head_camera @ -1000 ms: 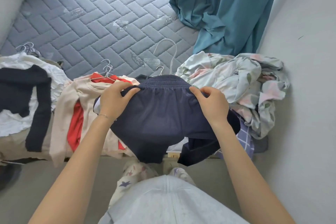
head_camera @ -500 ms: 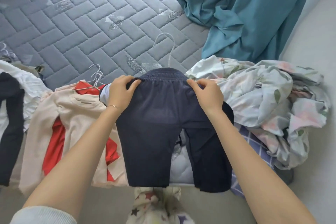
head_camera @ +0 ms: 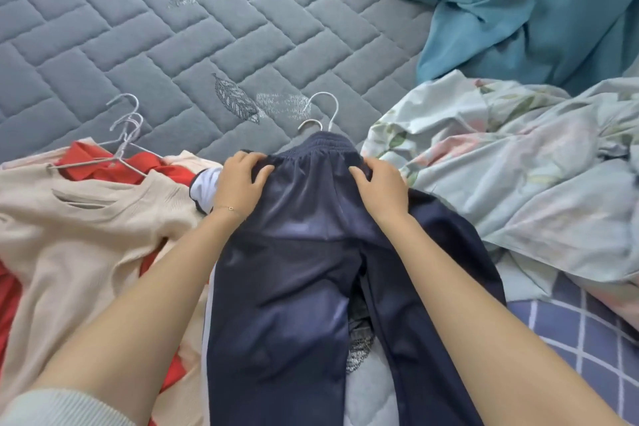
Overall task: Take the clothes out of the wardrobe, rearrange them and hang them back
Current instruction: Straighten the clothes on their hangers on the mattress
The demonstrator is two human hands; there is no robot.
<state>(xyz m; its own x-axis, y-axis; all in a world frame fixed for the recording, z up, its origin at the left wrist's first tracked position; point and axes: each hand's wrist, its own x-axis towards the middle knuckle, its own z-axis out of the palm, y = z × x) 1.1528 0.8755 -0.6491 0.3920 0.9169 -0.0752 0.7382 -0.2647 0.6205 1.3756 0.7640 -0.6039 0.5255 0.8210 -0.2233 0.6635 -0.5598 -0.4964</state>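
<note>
Both hands, the left hand [head_camera: 238, 183] and right hand [head_camera: 378, 188], press apart on the waistband of the navy trousers [head_camera: 294, 270], likely pinning them flat on the mattress [head_camera: 173, 45]; hangers [head_camera: 320, 114] lie just beyond.

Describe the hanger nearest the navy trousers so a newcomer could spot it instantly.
Start at the grey quilted mattress, then find the navy trousers laid under both hands. The white hanger pokes out just beyond their waistband; unlike the bunched hangers on the red top, only its hooks show.
</note>
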